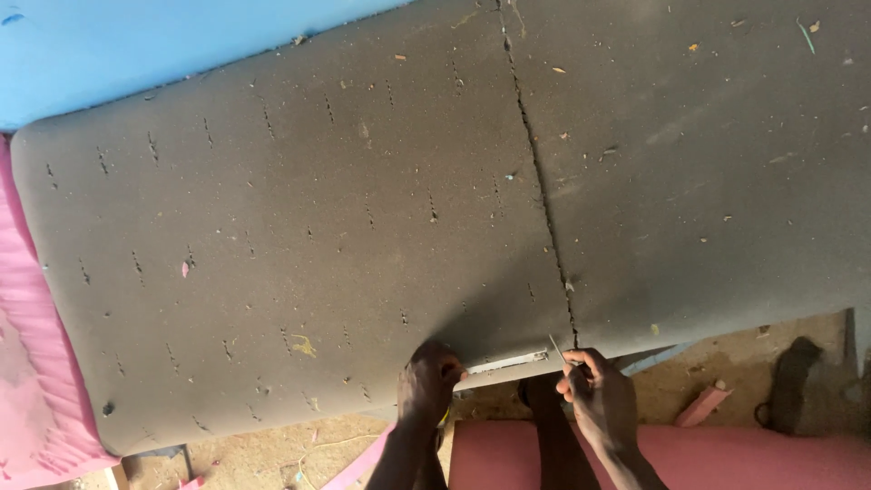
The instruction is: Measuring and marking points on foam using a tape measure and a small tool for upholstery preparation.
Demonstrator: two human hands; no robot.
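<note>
A big dark grey foam sheet (363,227) fills most of the view, with a long cut line (540,181) running from its far edge to its near edge. My left hand (428,381) pinches the near edge of the foam just left of the cut. My right hand (599,388) holds a thin blade (555,348) whose tip points up at the near end of the cut. A pale strip (508,363) shows under the foam edge between my two hands.
Pink foam (36,363) lies at the left and a pink slab (726,458) lies below my hands. A blue surface (136,45) lies beyond the grey foam. The sandy floor (726,363) holds scraps, a pink offcut (703,406) and a dark sandal (798,381).
</note>
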